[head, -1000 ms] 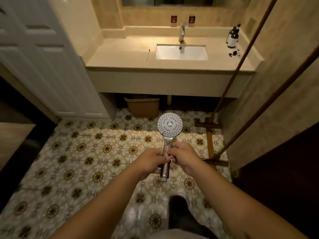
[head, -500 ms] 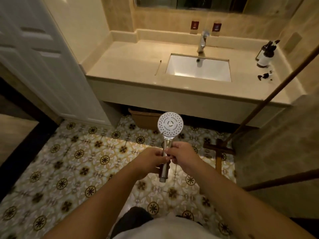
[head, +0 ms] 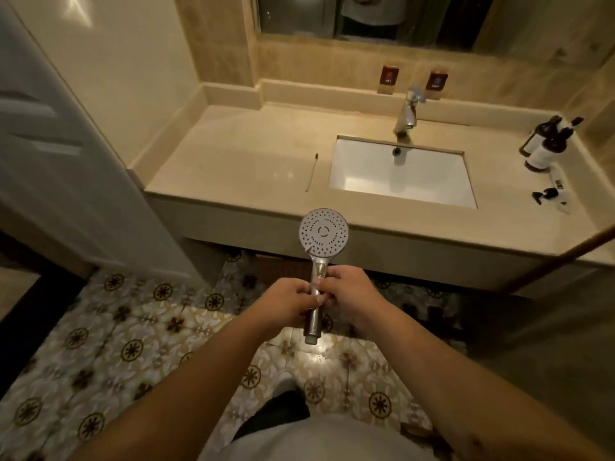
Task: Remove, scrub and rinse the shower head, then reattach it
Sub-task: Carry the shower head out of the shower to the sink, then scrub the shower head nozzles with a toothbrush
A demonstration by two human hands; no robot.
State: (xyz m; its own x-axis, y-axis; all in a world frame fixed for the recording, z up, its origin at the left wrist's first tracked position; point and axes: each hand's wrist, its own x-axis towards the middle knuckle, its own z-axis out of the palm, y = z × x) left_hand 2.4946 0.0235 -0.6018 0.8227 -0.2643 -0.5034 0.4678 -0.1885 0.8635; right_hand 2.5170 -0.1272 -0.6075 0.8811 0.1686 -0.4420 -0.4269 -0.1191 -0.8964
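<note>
Both hands meet at mid-frame on one object. Left hand (head: 291, 302) wraps the chrome handle from the left, fingers curled round it. Right hand (head: 349, 287) grips the same handle from the right, thumb and fingertips pinching the front of the stem. The two hands touch each other at the handle.

Shower head (head: 323, 231) detached from any hose, held upright, round spray face turned toward the camera, nozzle holes and a central ring visible. Handle's threaded lower end pokes out below the hands, bare.

The head sits in front of the near edge of the vanity counter (head: 239, 168), beige stone, and above the patterned floor tiles (head: 133, 344). White rectangular sink (head: 399, 174) is set into the counter, well right of and beyond the shower head. Chrome faucet (head: 407, 114) stands behind the basin. A thin stick-like item (head: 312, 171), too small to identify, lies just left of the sink. Dark pump bottles (head: 545, 144) stand at the counter's far right end. Mirror (head: 366, 18) above the backsplash. White panelled door (head: 50, 144) at left.
</note>
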